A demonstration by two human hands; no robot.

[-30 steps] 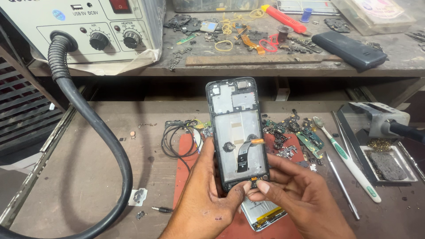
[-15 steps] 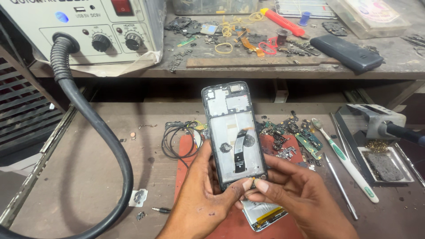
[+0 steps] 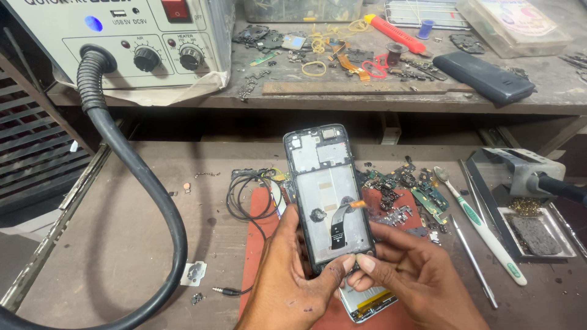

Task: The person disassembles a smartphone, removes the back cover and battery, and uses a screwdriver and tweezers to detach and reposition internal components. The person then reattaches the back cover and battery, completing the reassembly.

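Observation:
An opened phone frame (image 3: 326, 189) with its back removed stands tilted above a red work mat (image 3: 257, 244); a black flex cable with an orange tip lies across its middle. My left hand (image 3: 292, 278) grips the frame's lower left edge, thumb on the bottom rim. My right hand (image 3: 409, 275) holds the lower right corner, its fingertips pinching at the bottom edge beside my left thumb. Under my hands a phone battery part (image 3: 367, 305) rests on the mat.
A hot-air station (image 3: 122, 36) with a thick black hose (image 3: 147, 201) stands at upper left. Loose circuit parts (image 3: 409, 189), a toothbrush (image 3: 483, 226), tweezers (image 3: 474, 266) and a soldering stand (image 3: 526, 183) lie right. A dark phone (image 3: 486, 76) and scattered parts sit on the upper shelf.
The phone frame has shifted slightly left and lower in my hands. My right fingers have moved from the orange-tipped flex area to the frame's bottom edge.

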